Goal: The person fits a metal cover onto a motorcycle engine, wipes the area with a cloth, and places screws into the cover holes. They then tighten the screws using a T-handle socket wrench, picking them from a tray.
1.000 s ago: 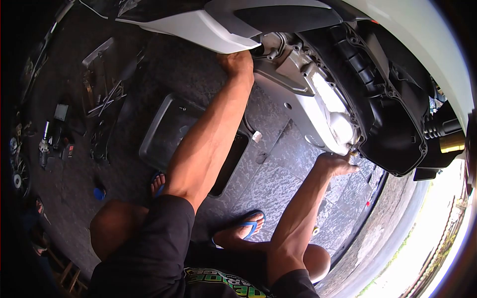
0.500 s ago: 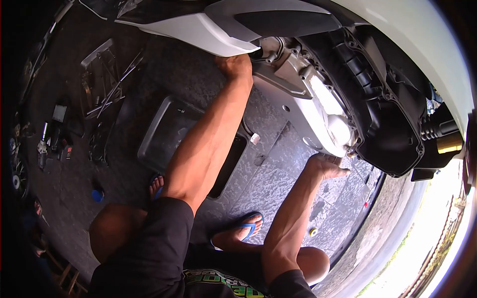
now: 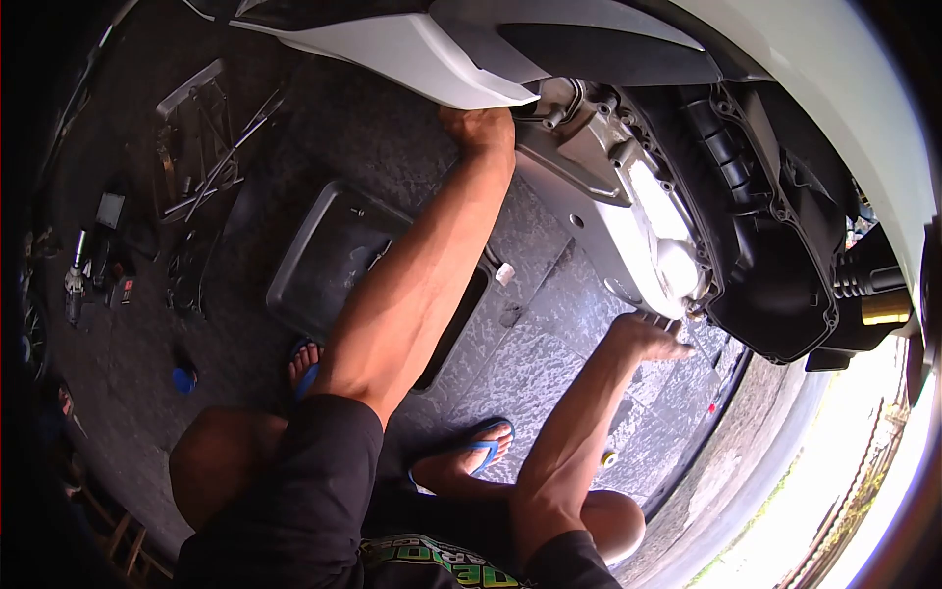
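Observation:
A silver engine cover (image 3: 653, 196) runs along the side of a scooter with a white body panel (image 3: 392, 61). My left hand (image 3: 483, 130) reaches up to the cover's front end, just under the tip of that panel. Its fingers are hidden behind the parts. At the cover's rear, rounded end, my right hand (image 3: 650, 339) grips from below, its fingers partly hidden and its thumb sticking out to the side. Beside the silver cover sits a black housing (image 3: 775, 285) with an open hollow.
A black tray (image 3: 304, 255) lies on the floor under my left forearm. Several long tools (image 3: 221, 167) rest on a rack at the left, with a power tool (image 3: 76, 280) nearer the edge. A blue cap (image 3: 183, 380) and a yellow roll (image 3: 609, 458) are on the floor.
The view has shifted slightly, so the scooter appears a little further right and lower. Both hands keep their places at the two ends of the engine cover.

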